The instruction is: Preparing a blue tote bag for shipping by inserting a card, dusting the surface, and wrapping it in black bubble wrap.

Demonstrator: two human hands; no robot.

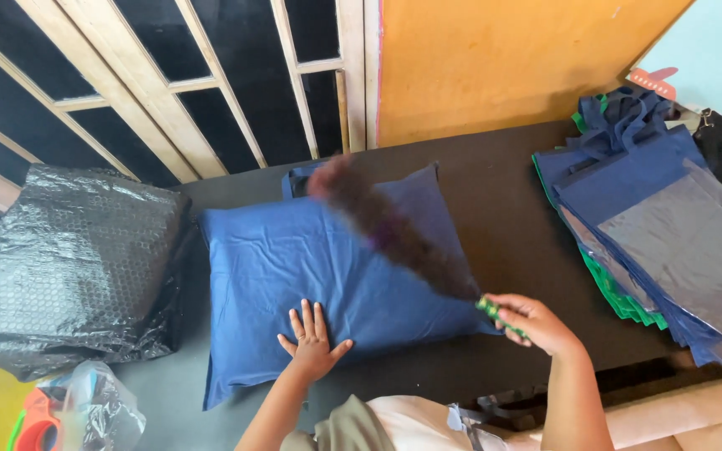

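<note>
Pillow: a blue pillow lies flat at the middle of the frame on the dark table, its long axis running left to right.
Duster: a dark, motion-blurred duster slants from the lower right up to the upper left across the pillow's right half; probably feathers, though the blur hides detail.
Left hand: the left hand presses flat on the pillow's lower edge, fingers spread, holding nothing.
Right hand: the right hand, just off the pillow's lower right corner, is closed around the duster's green handle.
Nearer hand: the left, already on the pillow.
</note>
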